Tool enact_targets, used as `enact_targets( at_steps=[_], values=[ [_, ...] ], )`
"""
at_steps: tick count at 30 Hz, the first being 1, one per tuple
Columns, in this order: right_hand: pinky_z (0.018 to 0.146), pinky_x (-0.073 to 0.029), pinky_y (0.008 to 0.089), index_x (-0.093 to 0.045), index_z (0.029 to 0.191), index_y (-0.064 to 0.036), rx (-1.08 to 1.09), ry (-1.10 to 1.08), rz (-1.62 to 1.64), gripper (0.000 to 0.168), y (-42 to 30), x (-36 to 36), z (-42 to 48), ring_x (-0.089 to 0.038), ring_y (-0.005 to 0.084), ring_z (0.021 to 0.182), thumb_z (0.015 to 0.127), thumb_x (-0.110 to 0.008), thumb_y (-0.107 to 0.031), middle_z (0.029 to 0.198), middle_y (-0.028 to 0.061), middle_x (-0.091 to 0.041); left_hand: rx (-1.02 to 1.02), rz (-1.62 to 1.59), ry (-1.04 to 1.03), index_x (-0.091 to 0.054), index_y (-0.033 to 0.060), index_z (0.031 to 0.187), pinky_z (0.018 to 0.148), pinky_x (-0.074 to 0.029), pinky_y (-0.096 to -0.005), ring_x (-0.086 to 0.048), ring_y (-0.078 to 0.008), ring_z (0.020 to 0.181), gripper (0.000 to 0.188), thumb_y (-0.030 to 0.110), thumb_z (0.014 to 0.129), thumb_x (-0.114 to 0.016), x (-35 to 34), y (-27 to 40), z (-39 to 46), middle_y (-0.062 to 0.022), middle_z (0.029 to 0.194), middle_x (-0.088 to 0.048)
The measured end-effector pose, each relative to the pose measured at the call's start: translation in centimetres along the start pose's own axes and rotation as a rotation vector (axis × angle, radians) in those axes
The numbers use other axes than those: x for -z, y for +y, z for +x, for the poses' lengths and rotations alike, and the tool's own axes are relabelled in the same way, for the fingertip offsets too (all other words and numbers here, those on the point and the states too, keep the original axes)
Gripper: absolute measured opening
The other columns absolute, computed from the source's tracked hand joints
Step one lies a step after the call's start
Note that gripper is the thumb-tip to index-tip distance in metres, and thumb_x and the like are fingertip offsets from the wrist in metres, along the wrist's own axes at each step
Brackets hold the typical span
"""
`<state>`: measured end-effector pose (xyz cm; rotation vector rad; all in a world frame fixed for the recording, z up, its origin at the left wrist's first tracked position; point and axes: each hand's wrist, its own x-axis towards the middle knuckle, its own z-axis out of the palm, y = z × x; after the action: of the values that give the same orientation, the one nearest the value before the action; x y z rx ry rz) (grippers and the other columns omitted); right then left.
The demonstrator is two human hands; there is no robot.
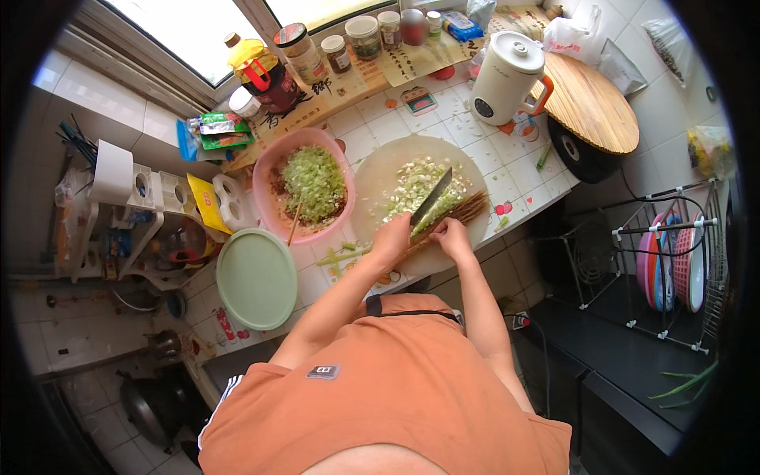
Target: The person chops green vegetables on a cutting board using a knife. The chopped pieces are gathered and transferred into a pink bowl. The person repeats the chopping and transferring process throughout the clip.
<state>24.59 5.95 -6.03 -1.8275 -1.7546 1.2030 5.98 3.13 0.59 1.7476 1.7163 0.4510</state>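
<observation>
My left hand (393, 238) grips a kitchen knife (433, 195) by its handle, the blade slanting up and right over a round pale cutting board (380, 163). My right hand (452, 237) holds a bundle of brown bristles (472, 208), which looks like a straw whisk brush, along the board's near right side. Chopped scallion (409, 183) is spread over the board, some of it lying between blade and bristles. Left of the board, a pink plastic basin (259, 181) contains chopped greens (314, 178) over a darker mixture. Wooden chopsticks (294, 222) lean in it.
A pale green lid (256, 279) lies beside the basin. Behind the board stands a white electric jug (507, 77); a round wooden lid (585, 104) covers a black pot (576, 151) farther right. Jars (362, 37) and a sauce jug (267, 77) line the windowsill. Scallion scraps (338, 259) litter the tiled counter.
</observation>
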Motion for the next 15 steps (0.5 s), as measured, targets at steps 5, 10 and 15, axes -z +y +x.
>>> enact_targets(
  at_steps=[5,10,15],
  values=[
    [0.058,-0.049,0.0350,-0.063,0.076,0.000,0.011,0.002,-0.040,0.021,0.4,0.0,0.2,-0.060,0.0193,0.061,0.071,-0.081,-0.009,0.067,0.0102,-0.062,-0.005,-0.034,-0.010,-0.051,0.0000,0.100,0.073,-0.044,-0.0545,-0.057,-0.0493,0.089,0.015,0.009,0.090,-0.057,-0.5,-0.7,0.5,-0.0282,0.092,-0.061],
    [0.060,-0.049,0.0359,-0.063,0.076,0.000,-0.035,-0.014,0.015,0.021,-0.3,0.1,0.0,-0.062,0.0204,0.064,0.071,-0.081,-0.010,0.069,0.0105,-0.064,-0.004,-0.027,-0.012,-0.050,-0.0003,0.099,0.074,-0.043,-0.0552,-0.056,-0.0494,0.089,0.014,0.009,0.090,-0.056,-1.0,-0.5,0.1,-0.0285,0.093,-0.060],
    [0.059,-0.050,0.0362,-0.063,0.077,-0.001,0.028,0.030,-0.049,0.021,-0.1,0.2,-0.2,-0.061,0.0208,0.062,0.071,-0.081,-0.009,0.069,0.0100,-0.063,-0.034,0.021,0.021,-0.051,0.0012,0.099,0.073,-0.046,-0.0536,-0.060,-0.0458,0.087,0.013,0.010,0.091,-0.055,-1.5,-1.7,0.7,-0.0238,0.091,-0.063]
  ],
)
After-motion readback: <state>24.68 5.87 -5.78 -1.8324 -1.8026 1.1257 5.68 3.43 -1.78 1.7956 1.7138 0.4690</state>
